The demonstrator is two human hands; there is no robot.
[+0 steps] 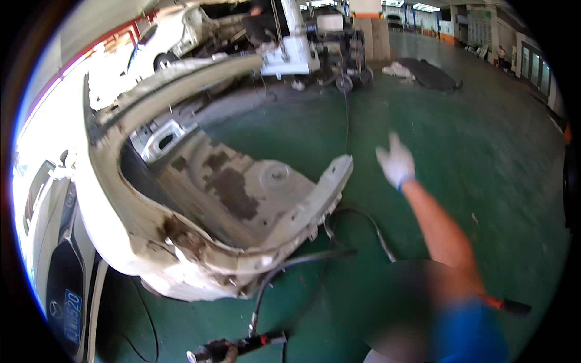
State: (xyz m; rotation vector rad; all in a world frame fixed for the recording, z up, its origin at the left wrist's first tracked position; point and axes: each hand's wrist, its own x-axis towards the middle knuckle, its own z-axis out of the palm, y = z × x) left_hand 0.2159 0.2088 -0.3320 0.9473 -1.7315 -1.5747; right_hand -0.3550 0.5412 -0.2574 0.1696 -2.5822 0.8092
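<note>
I see my right hand (396, 162), in a pale glove, reaching out over the green floor (514, 254), its fingers partly spread and somewhat blurred; I can make out nothing in its hold. The cut car body section (172, 239) lies to its left, its raised near-side end (339, 172) close to the hand but not touching it. Down at the bottom edge, my left hand (230, 353) shows only in part, its fingers closed around a black tool (251, 345) with a bit of red on it. That tool is well apart from the right hand, low and to its left, just below the body section. A dark hose (293, 261) runs up from the tool along the section's lower edge. A car (72, 266) stands at far left.
</note>
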